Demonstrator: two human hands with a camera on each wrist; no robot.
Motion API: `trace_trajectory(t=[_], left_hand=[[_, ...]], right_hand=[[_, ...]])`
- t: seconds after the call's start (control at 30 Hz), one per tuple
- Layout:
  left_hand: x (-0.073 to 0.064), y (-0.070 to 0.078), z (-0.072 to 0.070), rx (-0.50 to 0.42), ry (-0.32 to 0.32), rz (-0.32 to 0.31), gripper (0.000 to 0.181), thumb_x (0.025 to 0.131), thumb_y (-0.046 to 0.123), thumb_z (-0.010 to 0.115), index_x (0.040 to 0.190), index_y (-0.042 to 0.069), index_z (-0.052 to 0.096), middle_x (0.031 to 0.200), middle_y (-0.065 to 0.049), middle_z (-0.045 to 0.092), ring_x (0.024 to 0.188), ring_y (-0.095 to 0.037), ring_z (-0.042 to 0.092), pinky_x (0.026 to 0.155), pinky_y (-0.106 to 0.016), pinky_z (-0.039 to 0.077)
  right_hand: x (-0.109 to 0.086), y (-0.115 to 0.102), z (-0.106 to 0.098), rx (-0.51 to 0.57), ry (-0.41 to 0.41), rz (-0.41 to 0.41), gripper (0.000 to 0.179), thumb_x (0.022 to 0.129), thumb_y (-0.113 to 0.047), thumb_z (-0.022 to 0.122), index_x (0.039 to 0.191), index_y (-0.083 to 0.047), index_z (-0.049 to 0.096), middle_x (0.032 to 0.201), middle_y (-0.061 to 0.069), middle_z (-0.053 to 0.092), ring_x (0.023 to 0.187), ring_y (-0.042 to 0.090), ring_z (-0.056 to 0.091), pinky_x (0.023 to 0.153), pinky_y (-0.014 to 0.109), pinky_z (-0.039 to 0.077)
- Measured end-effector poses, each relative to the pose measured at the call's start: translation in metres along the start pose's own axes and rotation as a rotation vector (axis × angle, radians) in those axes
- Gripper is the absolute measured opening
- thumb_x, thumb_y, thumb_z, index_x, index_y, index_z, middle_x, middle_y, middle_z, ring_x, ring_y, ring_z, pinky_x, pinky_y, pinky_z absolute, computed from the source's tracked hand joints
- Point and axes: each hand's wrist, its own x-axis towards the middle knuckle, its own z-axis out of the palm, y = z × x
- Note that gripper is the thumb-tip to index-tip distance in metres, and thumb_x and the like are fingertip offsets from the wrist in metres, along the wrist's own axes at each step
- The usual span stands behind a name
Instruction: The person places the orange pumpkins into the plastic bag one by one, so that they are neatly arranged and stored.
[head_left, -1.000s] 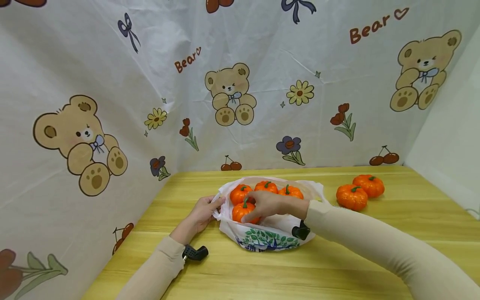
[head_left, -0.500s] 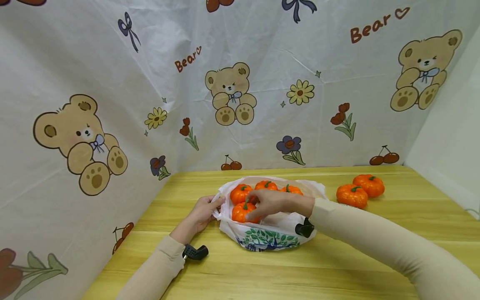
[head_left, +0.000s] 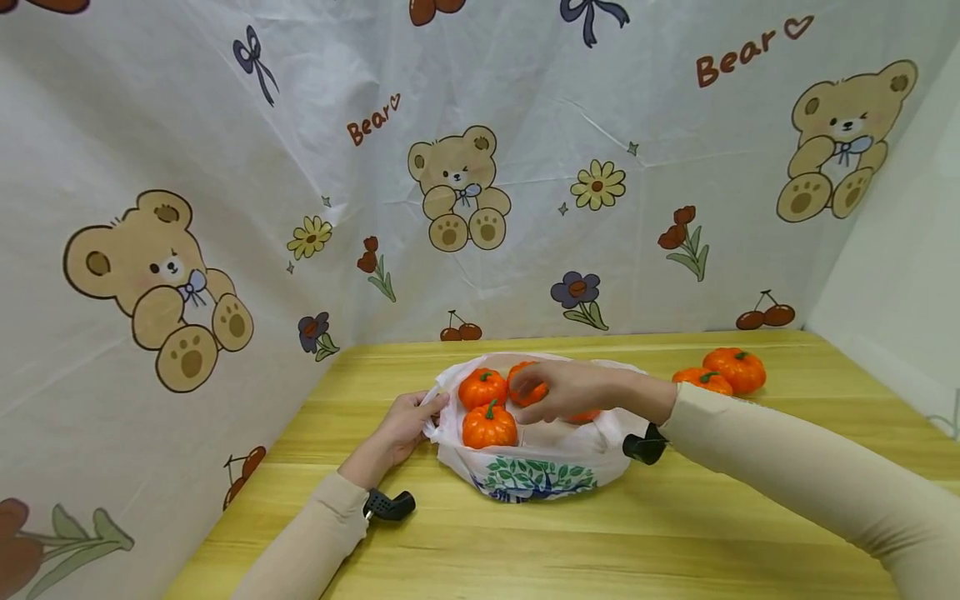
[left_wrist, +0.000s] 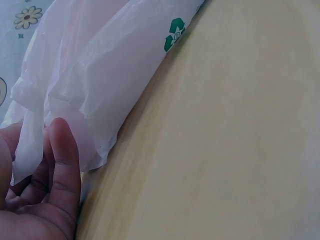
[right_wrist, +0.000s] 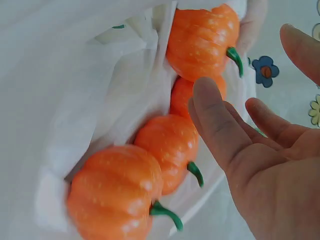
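White plastic bag holds four orange pumpkins

"Bear" is the one word that reads clearly: it appears twice in brown-red lettering on the pale backdrop sheet, each time followed by an outlined heart. On the bag, a green recycling symbol shows in the left wrist view — the mark at its centre is too small to make out. The bag's front carries a tree print with green leaves and a blue trunk.

The left hand pinches the bag's gathered edge at its left end. The right hand hangs over the bag's mouth, released, with loose fingers and the thumb apart; whether a fingertip touches a pumpkin cannot be told. All four pumpkins inside have green stems, and the rightmost is partly hidden by that hand. Two more pumpkins sit on the table to the right of the bag, side by side, the nearer one partly covered by the beige right sleeve.

Light yellow wood grain runs across the tabletop. Behind it, the creased sheet is printed with teddy bears, bows, flowers and cherries — and a plain white wall closes off the right side.
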Motion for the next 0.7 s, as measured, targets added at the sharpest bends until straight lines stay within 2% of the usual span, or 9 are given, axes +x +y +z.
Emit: trace_trajectory(t=[0.13,0.2,0.43,0.57,0.7], left_hand=[[0.001,0.000,0.001,-0.001,-0.003,0.000,0.029,0.102,0.031,0.067,0.100,0.003,0.066,0.079,-0.001,0.059,0.072,-0.011,0.060,0.065,-0.024,0.055],[0.000,-0.001,0.000,0.000,-0.002,-0.004,0.029,0.101,0.032,0.068,0.101,0.003,0.066,0.079,-0.001,0.060,0.072,-0.012,0.061,0.065,-0.024,0.055],[0.000,0.000,0.002,0.010,0.016,-0.020,0.027,0.103,0.029,0.066,0.104,0.002,0.068,0.080,-0.002,0.061,0.073,-0.013,0.063,0.066,-0.026,0.057],[-0.001,0.000,0.002,0.014,0.009,-0.020,0.029,0.102,0.031,0.066,0.104,0.002,0.067,0.081,-0.002,0.061,0.074,-0.013,0.063,0.067,-0.026,0.057],[0.000,0.001,0.001,0.001,0.011,-0.021,0.029,0.102,0.031,0.067,0.103,0.002,0.068,0.081,-0.002,0.062,0.074,-0.013,0.064,0.067,-0.027,0.057]], right_hand=[[-0.013,0.007,-0.006,-0.026,0.032,0.011,0.057,0.093,-0.040,0.077,0.138,-0.013,0.058,0.143,0.009,0.058,0.125,0.026,0.058,0.104,0.045,0.052],[-0.019,0.011,-0.007,-0.033,0.043,0.009,0.057,0.093,-0.040,0.077,0.139,-0.013,0.058,0.141,0.009,0.059,0.128,0.028,0.056,0.106,0.046,0.050],[-0.041,0.025,-0.013,0.065,0.054,-0.035,0.045,0.096,-0.032,0.074,0.134,-0.013,0.059,0.134,0.011,0.061,0.120,0.027,0.063,0.095,0.038,0.057],[-0.052,0.031,-0.016,0.085,0.050,-0.072,0.039,0.099,-0.027,0.072,0.133,-0.013,0.059,0.128,0.012,0.063,0.120,0.029,0.062,0.100,0.041,0.054],[-0.065,0.035,-0.023,0.094,0.049,-0.073,0.043,0.099,-0.027,0.071,0.137,-0.012,0.057,0.132,0.014,0.062,0.125,0.030,0.060,0.106,0.045,0.051]])
